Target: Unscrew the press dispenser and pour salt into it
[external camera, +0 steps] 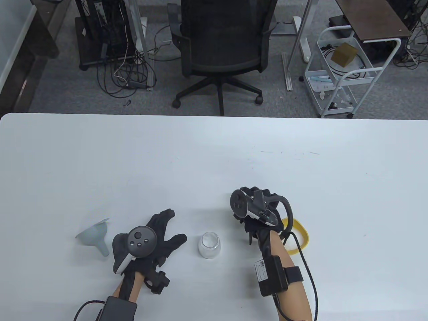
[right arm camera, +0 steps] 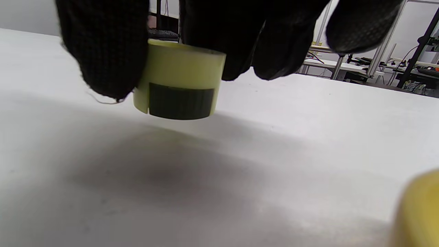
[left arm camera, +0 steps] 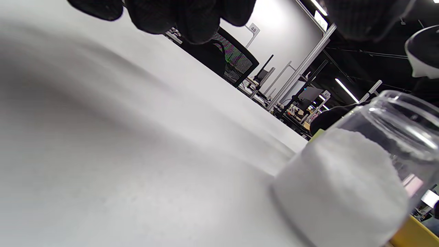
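Note:
A clear glass jar (external camera: 209,245) with white salt in it stands lidless between my hands; it also shows in the left wrist view (left arm camera: 346,185). My right hand (external camera: 249,200) grips the pale yellow dispenser cap (right arm camera: 180,80), which has a black threaded collar, and holds it low over the table. The hand hides the cap in the table view. My left hand (external camera: 170,227) lies flat on the table with fingers spread, holding nothing, just left of the jar.
A grey-blue funnel (external camera: 95,235) lies on its side left of my left hand. A yellow-rimmed bowl (external camera: 301,234) sits under my right wrist and shows in the right wrist view (right arm camera: 416,212). A black office chair (external camera: 222,50) stands beyond the table's far edge.

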A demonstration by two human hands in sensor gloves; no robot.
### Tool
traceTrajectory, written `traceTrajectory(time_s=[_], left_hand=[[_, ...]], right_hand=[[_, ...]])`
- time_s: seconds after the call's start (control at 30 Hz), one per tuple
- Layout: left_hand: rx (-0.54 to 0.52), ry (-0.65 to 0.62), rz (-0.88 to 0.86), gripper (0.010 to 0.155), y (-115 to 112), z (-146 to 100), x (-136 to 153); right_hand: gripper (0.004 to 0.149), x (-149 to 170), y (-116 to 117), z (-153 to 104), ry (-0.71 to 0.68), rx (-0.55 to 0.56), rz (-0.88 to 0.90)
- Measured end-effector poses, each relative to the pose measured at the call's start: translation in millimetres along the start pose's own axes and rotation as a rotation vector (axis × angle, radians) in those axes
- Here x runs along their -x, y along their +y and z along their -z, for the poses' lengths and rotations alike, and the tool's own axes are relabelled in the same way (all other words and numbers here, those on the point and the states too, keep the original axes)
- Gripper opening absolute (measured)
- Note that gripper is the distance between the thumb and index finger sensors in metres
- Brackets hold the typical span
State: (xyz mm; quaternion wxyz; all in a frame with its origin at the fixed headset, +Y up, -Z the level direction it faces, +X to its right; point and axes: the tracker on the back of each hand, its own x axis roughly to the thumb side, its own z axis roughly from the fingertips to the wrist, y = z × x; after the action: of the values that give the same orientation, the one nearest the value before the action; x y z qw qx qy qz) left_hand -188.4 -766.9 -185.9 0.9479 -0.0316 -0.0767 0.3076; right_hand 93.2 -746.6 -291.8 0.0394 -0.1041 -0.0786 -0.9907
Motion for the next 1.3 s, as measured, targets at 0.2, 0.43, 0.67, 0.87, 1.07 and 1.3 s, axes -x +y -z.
traceTrajectory(time_s=[0.2,0.43,0.67,0.87,1.07,1.3], left_hand=[[0.011,-0.007,0.019,0.102,-3.3,0.4,-2.0],[0.025,-0.010,0.040,0.102,-7.4,0.6,-3.1],[0.008,-0.006,0.040,0.099,-7.3,0.3,-2.5],[0.002,-0.006,0.045,0.098,-7.5,0.4,-2.6],[0.004,-0.010,0.067,0.098,-8.7,0.2,-3.8],[0.008,-0.011,0.082,0.097,-10.3,0.1,-5.6]], right_hand=[[0.080,-0.4,11.9,6.6,0.024,-0.019,-0.016],[0.081,1.5,16.7,5.8,0.028,-0.020,0.010],[0.086,2.1,6.7,-6.6,-0.015,0.008,0.027],[0.078,12.3,-8.8,-39.5,-0.050,0.134,0.011],[0.069,33.1,-15.8,-72.7,-0.028,0.180,0.005],[0.063,68.0,-13.6,-99.3,0.055,0.182,0.023]])
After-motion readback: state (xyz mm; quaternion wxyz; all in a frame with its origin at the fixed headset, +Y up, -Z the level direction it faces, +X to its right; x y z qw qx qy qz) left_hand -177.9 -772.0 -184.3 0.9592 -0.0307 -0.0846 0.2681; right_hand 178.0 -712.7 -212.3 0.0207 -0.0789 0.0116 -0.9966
